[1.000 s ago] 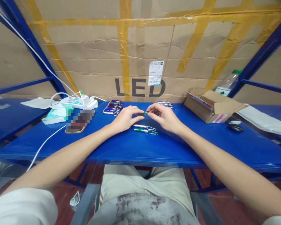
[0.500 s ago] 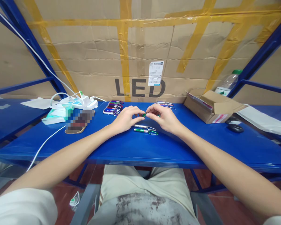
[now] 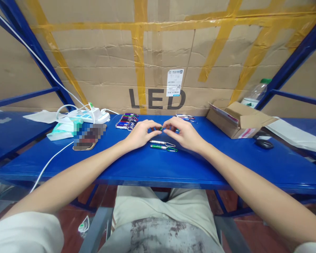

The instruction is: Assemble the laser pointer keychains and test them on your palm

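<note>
My left hand [image 3: 143, 133] and my right hand [image 3: 183, 131] meet fingertip to fingertip above the middle of the blue table [image 3: 137, 168]. Both pinch a small green penlight [image 3: 160, 128], mostly hidden by the fingers; a bit of green also shows under the right hand. Just below them lie a silver penlight [image 3: 158, 142] and a green penlight with a green carabiner clip [image 3: 171, 149], side by side. Left of my left hand is a row of several coloured penlights [image 3: 125, 121] with clips. Beyond my right hand lie more penlights [image 3: 185, 117].
An open cardboard box [image 3: 234, 119] stands at the right, with a black mouse [image 3: 264, 144] and a plastic bottle [image 3: 259, 91] near it. To the left are a phone [image 3: 88, 138], a tissue pack [image 3: 63, 129] and a white power strip [image 3: 85, 115] with cables. Cardboard backs the table.
My fingertips have shifted very slightly left with the green penlight, and my right fingers are bent a little differently. The penlights on the table have stayed put.
</note>
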Demonstrator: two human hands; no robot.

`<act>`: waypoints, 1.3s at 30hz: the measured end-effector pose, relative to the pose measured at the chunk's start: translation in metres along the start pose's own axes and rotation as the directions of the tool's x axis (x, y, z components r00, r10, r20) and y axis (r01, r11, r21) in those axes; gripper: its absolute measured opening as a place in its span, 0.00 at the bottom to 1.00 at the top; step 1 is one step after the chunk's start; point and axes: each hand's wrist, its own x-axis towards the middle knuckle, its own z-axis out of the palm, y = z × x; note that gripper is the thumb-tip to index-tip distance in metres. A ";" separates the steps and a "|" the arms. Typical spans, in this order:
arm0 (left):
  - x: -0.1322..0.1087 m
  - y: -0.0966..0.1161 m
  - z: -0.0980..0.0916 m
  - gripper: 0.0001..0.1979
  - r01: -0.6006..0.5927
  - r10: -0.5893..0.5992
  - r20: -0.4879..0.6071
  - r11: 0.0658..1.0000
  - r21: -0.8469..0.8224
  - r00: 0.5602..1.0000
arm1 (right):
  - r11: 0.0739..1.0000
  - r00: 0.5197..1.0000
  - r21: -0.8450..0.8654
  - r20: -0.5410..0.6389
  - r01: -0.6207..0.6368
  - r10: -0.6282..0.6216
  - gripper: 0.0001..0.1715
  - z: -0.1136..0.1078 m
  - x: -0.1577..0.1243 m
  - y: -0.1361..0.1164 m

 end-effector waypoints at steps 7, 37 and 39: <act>0.000 -0.006 0.001 0.11 0.001 -0.002 -0.006 1.000 -0.007 1.000 | 0.993 0.984 -0.056 -0.151 -0.109 0.099 0.08 -0.001 0.001 0.027; -0.003 -0.010 0.001 0.17 0.002 -0.007 0.071 0.997 0.072 0.997 | 0.944 0.969 0.235 -0.032 -0.232 0.246 0.09 0.005 0.002 0.031; -0.003 -0.009 0.000 0.17 0.002 -0.007 0.071 0.998 0.068 0.997 | 0.934 0.969 0.281 -0.037 -0.223 0.243 0.10 0.006 0.003 0.025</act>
